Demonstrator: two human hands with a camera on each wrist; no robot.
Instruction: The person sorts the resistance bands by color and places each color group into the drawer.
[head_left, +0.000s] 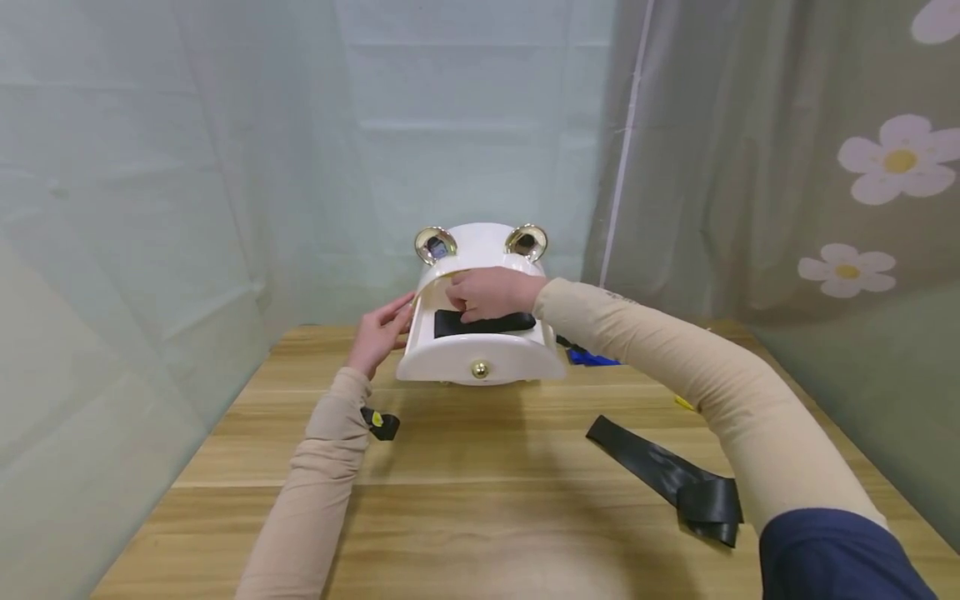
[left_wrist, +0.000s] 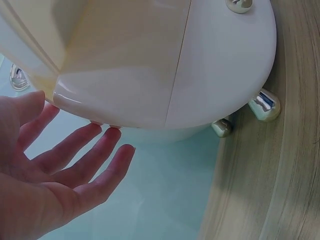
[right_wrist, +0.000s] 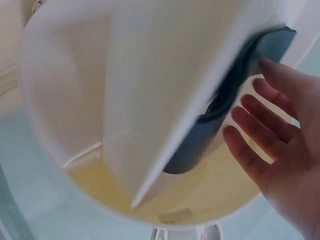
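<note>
A white frog-shaped box (head_left: pixel 480 242) with gold-ringed eyes stands at the back of the table, its front flap (head_left: pixel 438 360) with a gold knob lowered. Inside lies a folded black band (head_left: pixel 483 325); in the right wrist view the band (right_wrist: pixel 187 150) lies against a white panel. My right hand (head_left: pixel 495 293) reaches into the opening over the band, thumb tip at one end of it and the other fingers spread loosely beside it. My left hand (head_left: pixel 378 333) is at the box's left side. In the left wrist view its loosely extended fingertips touch the curved white edge.
On the wooden table (head_left: pixel 450 533) a longer black strip (head_left: pixel 652 458) lies looped at the front right. A blue item (head_left: pixel 592 358) sits partly behind my right forearm. A small black piece with yellow (head_left: pixel 384 423) shows beside my left sleeve. Curtains hang behind and at the sides.
</note>
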